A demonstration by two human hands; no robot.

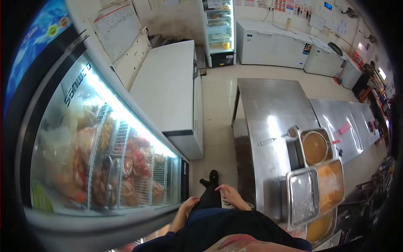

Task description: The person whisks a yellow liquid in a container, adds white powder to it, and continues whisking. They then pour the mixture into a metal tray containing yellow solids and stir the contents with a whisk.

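Observation:
I stand between a lit glass display freezer (pixel 105 159) on my left and a steel table (pixel 268 122) on my right. My left hand (pixel 189 203) hangs low beside the freezer's near corner, fingers loosely curled and holding nothing. My right hand (pixel 230 195) is raised a little in front of my body, fingers apart and empty, close to the steel table's near left edge. My dark trouser leg and shoe (pixel 211 178) show on the tiled floor between the two hands.
Bagged food fills wire baskets (pixel 126 168) inside the freezer. The steel table carries a ladle (pixel 277 137), a round pot of brown liquid (pixel 315 147), an orange-filled pan (pixel 331 182) and a lidded steel tray (pixel 303 196). A white chest freezer (pixel 172 88) and a drinks fridge (pixel 219 31) stand farther off.

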